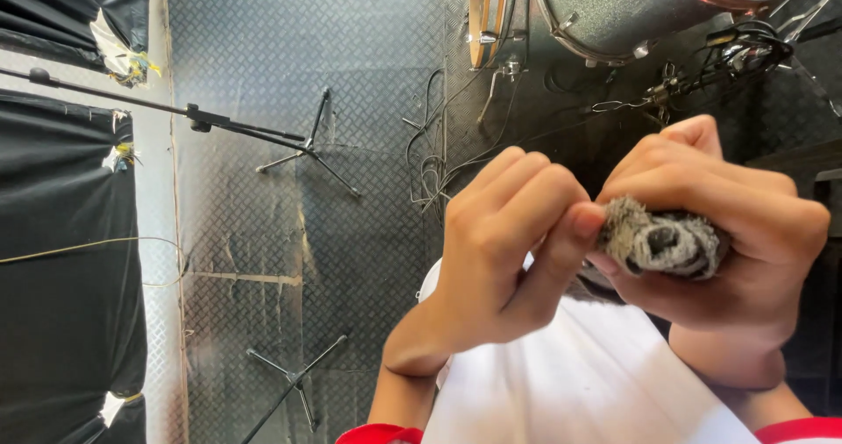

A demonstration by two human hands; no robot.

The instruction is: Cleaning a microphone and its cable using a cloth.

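My right hand (728,225) is closed around a bunched grey woolly cloth (662,241), held up in front of my chest. The cloth's frayed end sticks out to the left of that fist. My left hand (509,242) meets it there, with its thumb and curled fingers pinching the cloth's edge. Both hands are close together and touching the cloth. Below them are my white shirt (579,383) and red sleeve cuffs.
The floor is dark diamond-pattern metal plate (263,41). A microphone boom stand (202,120) with tripod legs lies at left, with another tripod (294,383) lower down. A drum (614,10), a cymbal edge and tangled cables (438,155) are at top right. Black drapes (61,277) hang at left.
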